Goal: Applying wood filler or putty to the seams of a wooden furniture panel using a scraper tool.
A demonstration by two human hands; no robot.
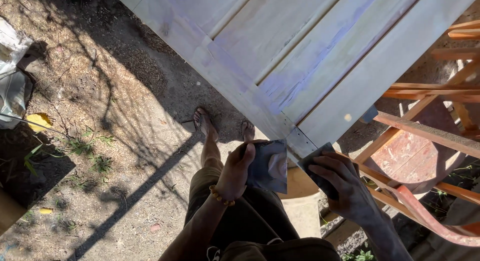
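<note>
I look down at my own legs and bare feet on dirt ground. My left hand, with a bead bracelet on the wrist, holds a dark grey sheet of sandpaper by its left edge. My right hand grips a second dark piece of sandpaper close to the corner of a pale, white-primed wooden door panel. The panel lies flat, stretching up and to the right. Both hands are near its lower corner.
A reddish-brown wooden chair frame stands at the right, under and beside the panel. Dirt ground with dry grass and shadows fills the left. A white sack and a yellow leaf lie at the far left.
</note>
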